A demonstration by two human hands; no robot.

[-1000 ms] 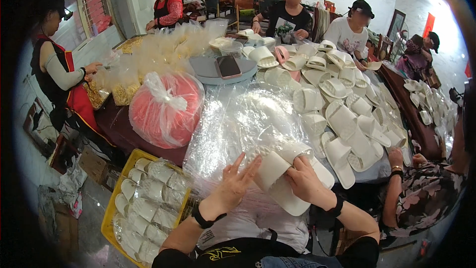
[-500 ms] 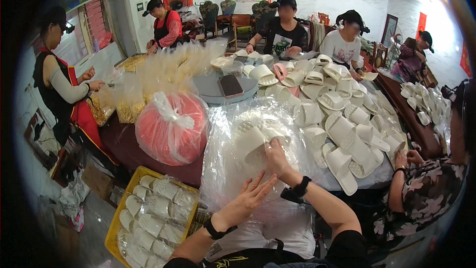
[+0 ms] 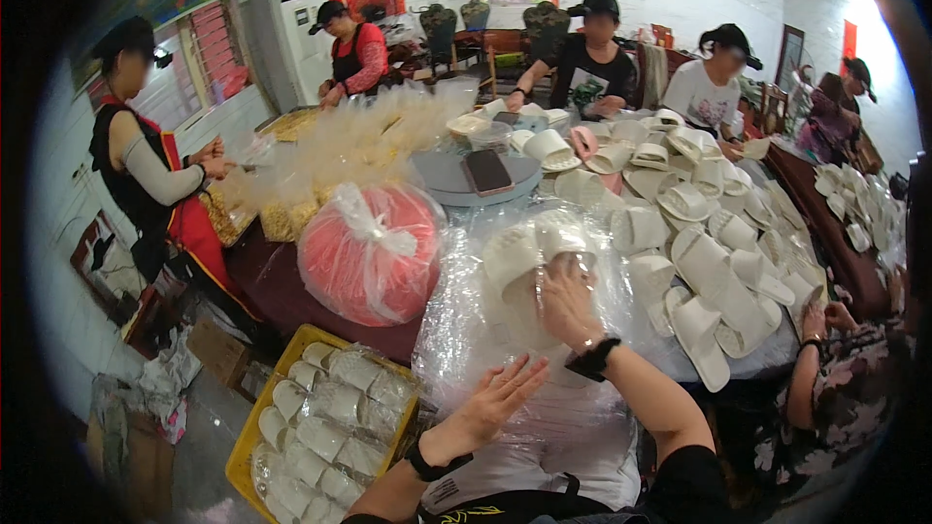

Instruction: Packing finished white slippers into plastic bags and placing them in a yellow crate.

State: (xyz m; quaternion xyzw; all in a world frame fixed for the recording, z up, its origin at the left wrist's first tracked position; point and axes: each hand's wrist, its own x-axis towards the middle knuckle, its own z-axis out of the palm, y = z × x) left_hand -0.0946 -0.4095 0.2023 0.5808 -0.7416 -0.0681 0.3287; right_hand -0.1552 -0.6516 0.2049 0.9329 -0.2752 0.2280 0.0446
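My right hand rests over the footbed of a white slipper, its fingers stretched toward the strap and partly blurred. A second white slipper lies just to the left of it, toe pointing away from me. Both sit on a clear plastic bag spread over my lap and the table edge. Lower and to the left, my left hand hovers by the near part of the plastic, fingers extended and holding nothing.
A yellow crate of wrapped slippers stands at lower left. Pink goods fill a tied clear bag. Behind it, a phone lies on a round grey stand. A slipper pile covers the right side; several co-workers surround the table.
My right hand has moved from a slipper's edge onto the right-hand slipper. Two slippers now show side by side. My left hand stays spread. The whole view has shifted slightly.
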